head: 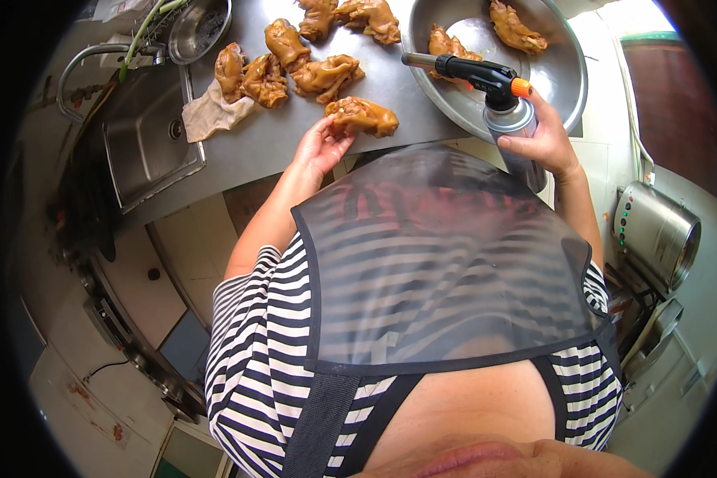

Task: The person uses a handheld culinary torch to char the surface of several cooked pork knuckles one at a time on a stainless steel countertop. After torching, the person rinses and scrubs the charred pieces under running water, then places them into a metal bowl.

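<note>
My left hand has its fingertips on the near left end of a browned piece of meat, perhaps a pig's trotter, at the counter's near edge. My right hand grips the canister of a black and orange gas blowtorch. Its metal nozzle points left, over the rim of a large stainless steel basin; no flame can be made out. Two browned pieces, one of them at the back right, lie in the basin. Several more, such as this piece, lie on the steel counter.
A beige cloth lies on the counter beside a steel sink with a curved tap. Behind the sink is a steel bowl with dark contents. A steel cylindrical appliance stands at the right.
</note>
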The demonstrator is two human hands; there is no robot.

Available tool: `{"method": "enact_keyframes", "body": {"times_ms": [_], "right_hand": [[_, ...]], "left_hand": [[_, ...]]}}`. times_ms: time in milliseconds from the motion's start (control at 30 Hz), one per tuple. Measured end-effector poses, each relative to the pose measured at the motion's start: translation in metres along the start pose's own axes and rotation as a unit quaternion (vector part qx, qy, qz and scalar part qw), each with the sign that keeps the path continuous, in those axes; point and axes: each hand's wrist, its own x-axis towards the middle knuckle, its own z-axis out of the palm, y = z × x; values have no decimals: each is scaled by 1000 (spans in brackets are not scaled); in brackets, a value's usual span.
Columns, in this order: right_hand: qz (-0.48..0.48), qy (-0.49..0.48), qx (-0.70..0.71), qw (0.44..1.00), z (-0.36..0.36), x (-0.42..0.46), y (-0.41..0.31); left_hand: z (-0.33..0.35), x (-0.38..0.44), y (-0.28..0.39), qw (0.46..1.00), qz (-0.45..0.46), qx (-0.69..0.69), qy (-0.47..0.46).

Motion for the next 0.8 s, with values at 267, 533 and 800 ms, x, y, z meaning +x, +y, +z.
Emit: {"method": "enact_keyframes", "body": {"times_ms": [267, 533, 800], "right_hand": [[28, -26, 25, 999, 5, -2, -11], [38, -36, 16, 998, 8, 1, -13], [34, -29, -6, 999, 17, 8, -18]], "left_hand": [[22, -32, 29, 898, -33, 430, 87], [52, -31, 34, 373, 465, 784, -172], [54, -16, 20, 380, 371, 843, -88]]}}
